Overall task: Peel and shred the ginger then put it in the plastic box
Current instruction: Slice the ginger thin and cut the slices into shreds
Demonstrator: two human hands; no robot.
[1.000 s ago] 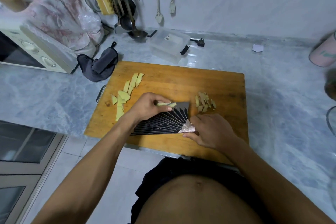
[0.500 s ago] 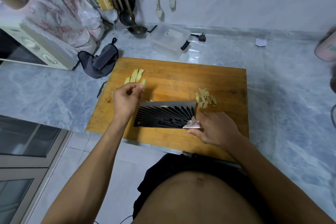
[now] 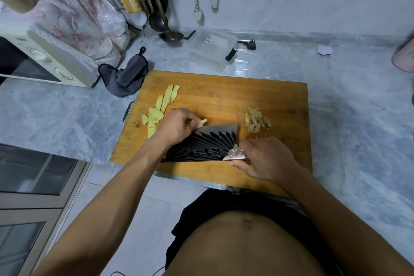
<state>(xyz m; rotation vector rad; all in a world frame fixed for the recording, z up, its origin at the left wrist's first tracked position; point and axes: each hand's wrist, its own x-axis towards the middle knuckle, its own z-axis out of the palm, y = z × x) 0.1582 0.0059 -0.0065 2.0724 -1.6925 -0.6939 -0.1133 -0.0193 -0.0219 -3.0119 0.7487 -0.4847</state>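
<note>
Here, at the centre of the frame, a wooden cutting board point(image 3: 224, 94) lies on a grey marbled counter point(image 3: 56, 114), and both hands work over its lower half. The left hand point(image 3: 177, 125) has its fingers curled, pinching a small piece of ginger point(image 3: 203, 121) against the board just above the top edge of a black cleaver point(image 3: 208, 143). The right hand point(image 3: 266, 159) grips the cleaver's handle at the lower right of the blade, fingers wrapped around it beside the silvery bolster; the broad dark blade lies tilted, its flat side facing up toward the camera. A row of pale yellow ginger slices point(image 3: 161, 107) runs along the left part of the board, partly behind the left wrist. A small heap of ginger shreds point(image 3: 256, 120) sits on the right part of the board, just above the right hand and well apart from the slices. Above the board's top edge, on the counter, stands the clear plastic box point(image 3: 212, 49), near the wall. To its left a dark grey cloth point(image 3: 125, 76) lies crumpled by the board's upper left corner, and a cream microwave point(image 3: 44, 60) fills the left edge of the frame. Ladles and utensils point(image 3: 145, 2) hang at the top.
</note>
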